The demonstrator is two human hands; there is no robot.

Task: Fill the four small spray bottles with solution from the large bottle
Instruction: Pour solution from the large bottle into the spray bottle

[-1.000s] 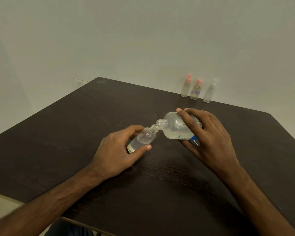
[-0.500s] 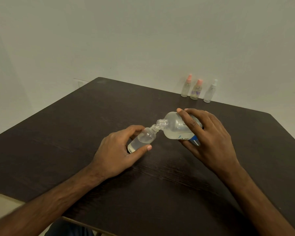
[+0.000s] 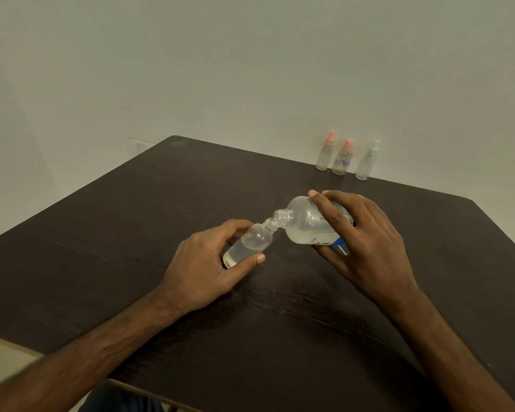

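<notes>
Dark brown wood-grain surface [image 3: 131, 248]. At far edge, by the wall, three small clear plastic spray bottles stand upright in a row: pink-capped [image 3: 324, 153], pink-capped with purple label [image 3: 342, 159], white-capped [image 3: 367, 162].

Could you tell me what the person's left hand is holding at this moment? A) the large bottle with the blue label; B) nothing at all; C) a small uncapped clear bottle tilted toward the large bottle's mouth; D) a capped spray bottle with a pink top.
C: the left hand grips the small uncapped bottle, tilted so its neck meets the mouth of the large bottle, which the right hand holds.
</notes>
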